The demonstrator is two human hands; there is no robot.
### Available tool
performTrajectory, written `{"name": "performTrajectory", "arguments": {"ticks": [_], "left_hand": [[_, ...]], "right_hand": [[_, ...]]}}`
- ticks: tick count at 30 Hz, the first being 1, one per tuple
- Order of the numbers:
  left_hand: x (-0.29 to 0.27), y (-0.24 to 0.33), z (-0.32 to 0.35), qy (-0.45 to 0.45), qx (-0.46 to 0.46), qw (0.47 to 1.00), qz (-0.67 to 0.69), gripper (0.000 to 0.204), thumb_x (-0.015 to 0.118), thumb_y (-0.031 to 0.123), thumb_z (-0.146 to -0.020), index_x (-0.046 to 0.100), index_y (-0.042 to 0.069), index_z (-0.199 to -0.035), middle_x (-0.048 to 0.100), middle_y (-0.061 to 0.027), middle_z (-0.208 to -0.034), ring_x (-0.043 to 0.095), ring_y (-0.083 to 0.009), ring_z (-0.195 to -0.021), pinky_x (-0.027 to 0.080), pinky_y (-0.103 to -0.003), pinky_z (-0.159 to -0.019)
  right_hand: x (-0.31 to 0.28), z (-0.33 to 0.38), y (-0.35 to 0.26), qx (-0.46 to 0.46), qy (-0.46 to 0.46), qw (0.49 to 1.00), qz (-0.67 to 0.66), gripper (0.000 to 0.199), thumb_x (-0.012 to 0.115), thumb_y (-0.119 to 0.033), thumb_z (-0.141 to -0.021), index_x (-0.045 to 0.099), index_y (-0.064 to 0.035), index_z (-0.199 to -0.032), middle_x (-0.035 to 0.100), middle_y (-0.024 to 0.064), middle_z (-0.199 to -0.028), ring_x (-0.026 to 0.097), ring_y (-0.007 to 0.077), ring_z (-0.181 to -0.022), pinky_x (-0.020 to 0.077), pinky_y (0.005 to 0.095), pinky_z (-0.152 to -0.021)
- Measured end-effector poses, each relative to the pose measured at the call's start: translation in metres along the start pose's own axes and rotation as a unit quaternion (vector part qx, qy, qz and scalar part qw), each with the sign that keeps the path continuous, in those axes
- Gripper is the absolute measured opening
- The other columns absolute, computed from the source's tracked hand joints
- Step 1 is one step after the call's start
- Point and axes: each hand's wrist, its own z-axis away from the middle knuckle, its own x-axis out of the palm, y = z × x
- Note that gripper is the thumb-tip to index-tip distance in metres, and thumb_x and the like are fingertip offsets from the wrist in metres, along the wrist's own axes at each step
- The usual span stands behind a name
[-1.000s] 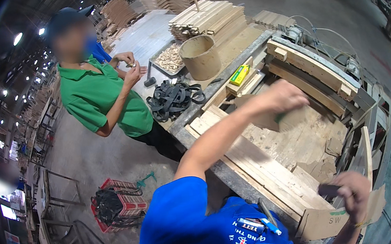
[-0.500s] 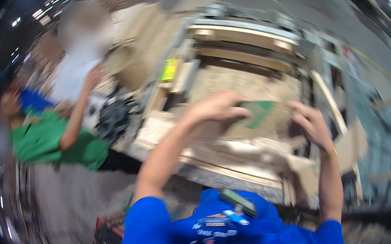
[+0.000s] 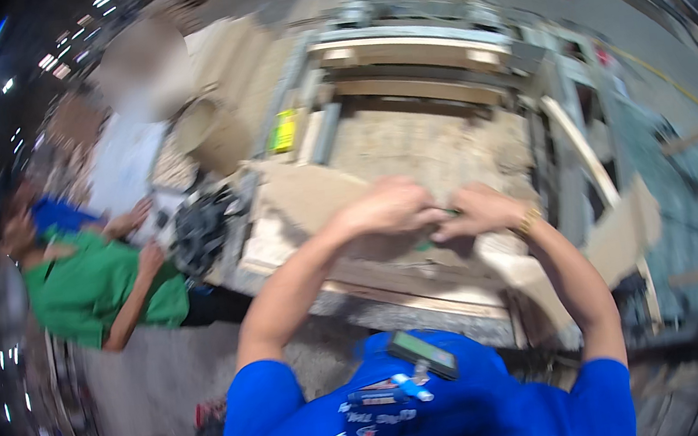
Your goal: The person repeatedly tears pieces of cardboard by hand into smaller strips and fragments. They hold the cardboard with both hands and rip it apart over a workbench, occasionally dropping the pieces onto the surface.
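Observation:
Over the middle of the wooden frame (image 3: 418, 304), my two hands meet with their fingers closed. My left hand (image 3: 390, 209) is at the edge of a brown cardboard-like sheet (image 3: 306, 190), which stretches away to its left. My right hand (image 3: 484, 209) pinches close against the left fingertips. A small bit of green shows between the fingers, and what the right hand grips is mostly hidden. Blur softens both hands. Beneath them lies a light, rough board surface (image 3: 410, 144).
A yellow-green box (image 3: 284, 130) rests on the frame's left side. Brown flaps (image 3: 625, 235) stick up at the right near a slanted wooden strip (image 3: 582, 147). At the left are a person in green (image 3: 102, 286), a dark bundle (image 3: 201, 229) and a brown bucket (image 3: 213, 137).
My right hand has moved left to meet my left hand, and its spread fingers have closed. The sheet with the green mark no longer spans between them; brown sheet now shows left of my left hand.

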Motion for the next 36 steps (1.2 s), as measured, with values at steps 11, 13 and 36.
{"name": "performTrajectory", "arguments": {"ticks": [11, 13, 36], "left_hand": [[0.023, -0.016, -0.005, 0.033, 0.055, 0.964, 0.257, 0.031, 0.056, 0.03, -0.084, 0.063, 0.002, -0.075, 0.059, -0.0183, -0.065, 0.053, -0.028, -0.058, 0.041, -0.04, -0.059], [0.025, -0.026, -0.009, 0.046, -0.023, 0.958, 0.282, 0.03, 0.056, 0.028, -0.084, 0.062, 0.0, -0.075, 0.057, -0.018, -0.063, 0.051, -0.0237, -0.057, 0.04, -0.039, -0.058], [0.06, -0.096, 0.044, 0.273, -0.305, 0.899, 0.156, 0.037, 0.049, 0.031, -0.087, 0.064, -0.001, -0.079, 0.061, -0.0241, -0.079, 0.059, -0.0412, -0.079, 0.046, -0.048, -0.071]], "right_hand": [[0.046, 0.029, -0.015, -0.031, 0.161, 0.985, -0.048, 0.019, 0.062, -0.017, -0.08, 0.06, 0.0015, -0.085, 0.057, 0.0189, -0.069, 0.056, 0.0364, -0.063, 0.044, 0.0411, -0.059], [0.055, 0.031, -0.016, -0.058, 0.229, 0.97, 0.056, 0.014, 0.064, -0.011, -0.076, 0.06, -0.0005, -0.084, 0.054, 0.0164, -0.068, 0.055, 0.0345, -0.06, 0.0428, 0.0418, -0.056], [0.05, 0.11, 0.0, 0.11, 0.569, 0.78, -0.234, 0.031, 0.063, -0.019, -0.086, 0.061, 0.0101, -0.095, 0.064, 0.0205, -0.088, 0.06, 0.0278, -0.074, 0.05, 0.0408, -0.064]]}}
